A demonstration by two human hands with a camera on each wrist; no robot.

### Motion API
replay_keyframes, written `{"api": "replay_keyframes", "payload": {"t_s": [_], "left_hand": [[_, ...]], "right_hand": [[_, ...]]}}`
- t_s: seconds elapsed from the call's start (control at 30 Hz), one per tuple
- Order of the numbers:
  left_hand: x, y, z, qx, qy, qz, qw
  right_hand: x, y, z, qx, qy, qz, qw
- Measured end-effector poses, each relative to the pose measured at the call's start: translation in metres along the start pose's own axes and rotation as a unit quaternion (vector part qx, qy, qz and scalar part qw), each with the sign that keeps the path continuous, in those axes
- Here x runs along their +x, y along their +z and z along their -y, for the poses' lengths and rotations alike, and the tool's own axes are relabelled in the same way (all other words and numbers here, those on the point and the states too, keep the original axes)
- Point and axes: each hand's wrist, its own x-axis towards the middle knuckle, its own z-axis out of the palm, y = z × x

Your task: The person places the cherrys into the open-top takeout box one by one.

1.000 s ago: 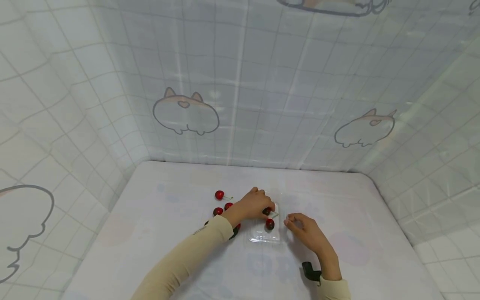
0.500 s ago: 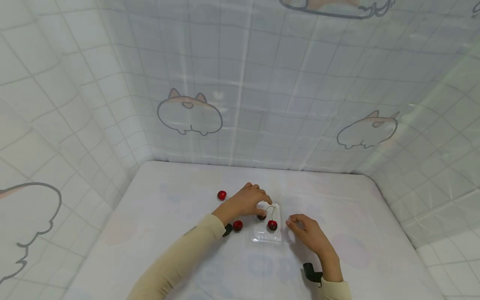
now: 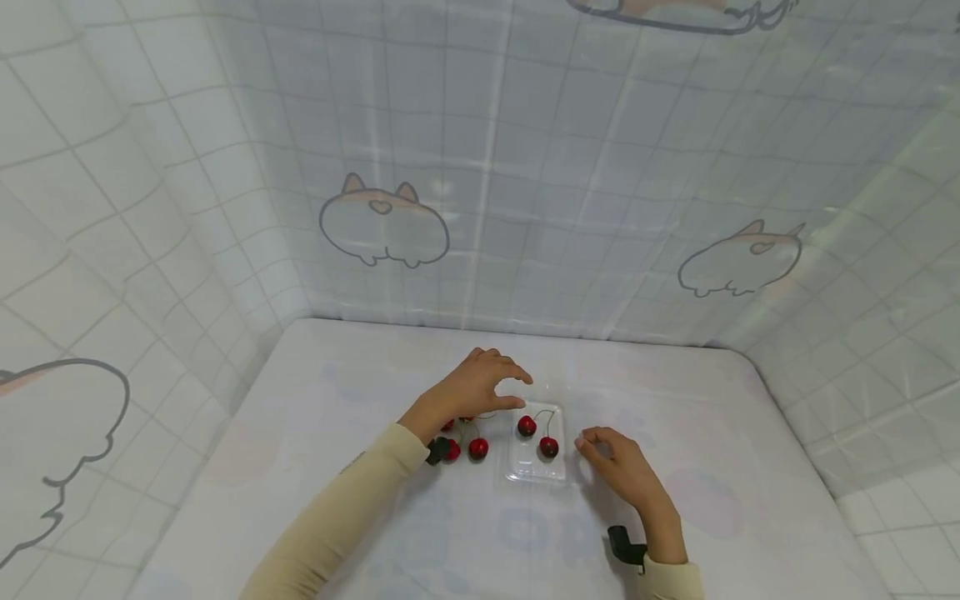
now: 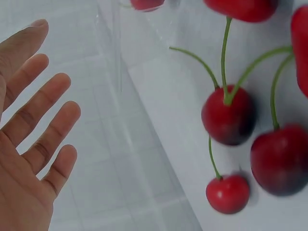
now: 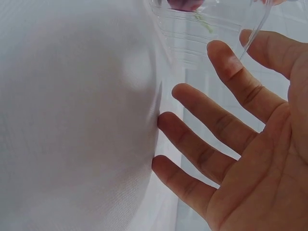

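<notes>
Red cherries (image 3: 549, 447) — just two — lie inside the plastic container (image 3: 527, 468), well in from the counter's (image 3: 480, 542) far edge, so loading looks only partly done, several loose cherries (image 3: 478, 448) remaining to its left, while the empty left hand (image 3: 471, 385) gapes wide and the right hand (image 3: 618, 468) seemingly pinches the right edge.

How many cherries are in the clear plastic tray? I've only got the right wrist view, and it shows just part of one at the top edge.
Observer: The head view shows two cherries in the clear plastic tray.
Operator: Copy. Left hand holding another?
Observer: No. The left wrist view shows the left hand with nothing in it, its fingers spread apart.
</notes>
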Motion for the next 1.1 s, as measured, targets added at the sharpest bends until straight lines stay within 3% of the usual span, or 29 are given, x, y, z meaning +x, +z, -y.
{"api": "replay_keyframes", "payload": {"t_s": [0.17, 0.67, 0.87, 1.1], "left_hand": [[-0.010, -0.007, 0.009, -0.014, -0.011, -0.018, 0.9997], [-0.046, -0.024, 0.049, -0.085, -0.098, -0.051, 0.9903], [-0.060, -0.025, 0.066, -0.122, -0.125, -0.062, 0.9826], [-0.074, -0.022, 0.082, -0.130, -0.147, -0.071, 0.9780]], "right_hand": [[0.000, 0.001, -0.001, -0.002, 0.002, -0.001, 1.000], [0.001, 0.000, -0.003, -0.001, 0.001, 0.003, 1.000], [0.001, 0.000, -0.004, 0.001, 0.009, 0.006, 1.000], [0.002, 0.001, -0.002, 0.002, 0.012, 0.010, 1.000]]}}
